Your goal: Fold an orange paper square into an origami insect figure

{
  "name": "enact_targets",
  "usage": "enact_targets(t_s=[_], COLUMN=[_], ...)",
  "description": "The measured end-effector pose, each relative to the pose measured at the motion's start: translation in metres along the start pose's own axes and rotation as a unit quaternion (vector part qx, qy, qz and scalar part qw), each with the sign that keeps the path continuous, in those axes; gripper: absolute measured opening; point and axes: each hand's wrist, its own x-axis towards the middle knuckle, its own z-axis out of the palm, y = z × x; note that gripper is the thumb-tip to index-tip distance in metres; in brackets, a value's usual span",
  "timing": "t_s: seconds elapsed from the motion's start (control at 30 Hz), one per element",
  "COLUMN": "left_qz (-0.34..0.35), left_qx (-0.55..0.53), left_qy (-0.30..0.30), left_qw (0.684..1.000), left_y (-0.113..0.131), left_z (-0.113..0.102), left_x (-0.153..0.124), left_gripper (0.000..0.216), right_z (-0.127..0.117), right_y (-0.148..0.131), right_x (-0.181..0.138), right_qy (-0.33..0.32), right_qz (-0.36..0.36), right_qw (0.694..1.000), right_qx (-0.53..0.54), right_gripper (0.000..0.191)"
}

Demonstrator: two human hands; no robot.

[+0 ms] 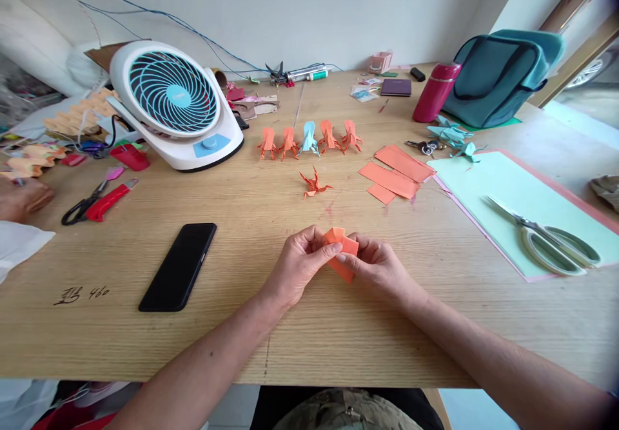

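Between my hands is a piece of orange paper (344, 270), partly folded, with a raised flap at its top. My left hand (300, 263) pinches its left side, thumb lying on the front. From the right, my right hand (376, 263) grips the other edge with thumb and fingers. Beyond my hands lies a small orange-red folded paper figure (315, 184) with thin pointed limbs. Behind it several folded paper figures stand in a row, orange ones beside a light blue one (309, 138). Flat orange paper strips (391, 178) lie to the right of the row.
A black phone (178, 267) lies left of my forearm, with a red utility knife (112, 200) and a white fan (176, 104) beyond. Large scissors (546, 236) rest on pale green sheets (476, 214) at right. Another person's hand (24, 199) is at far left.
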Motion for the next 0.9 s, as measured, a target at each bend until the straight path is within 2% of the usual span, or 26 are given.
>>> enact_targets(t_s=[0.2, 0.43, 0.9], left_qz=[-0.022, 0.045, 0.061], left_qx=[-0.003, 0.098, 0.070], left_qy=[-0.015, 0.004, 0.033], left_qw=[1.000, 0.994, 0.995], left_y=[0.0015, 0.0045, 0.0054], left_z=[0.0013, -0.0019, -0.0030], left_x=[-0.0003, -0.0014, -0.0013], left_gripper=[0.031, 0.027, 0.027], right_z=[-0.0014, -0.0013, -0.0023], right_y=[0.0001, 0.0020, 0.0057], right_x=[-0.0014, -0.0012, -0.0001], right_qy=[0.005, -0.002, -0.016], right_qz=[-0.006, -0.028, -0.035], right_qw=[1.000, 0.999, 0.999], right_qx=[-0.027, -0.038, -0.022], right_gripper=[0.049, 0.048, 0.043])
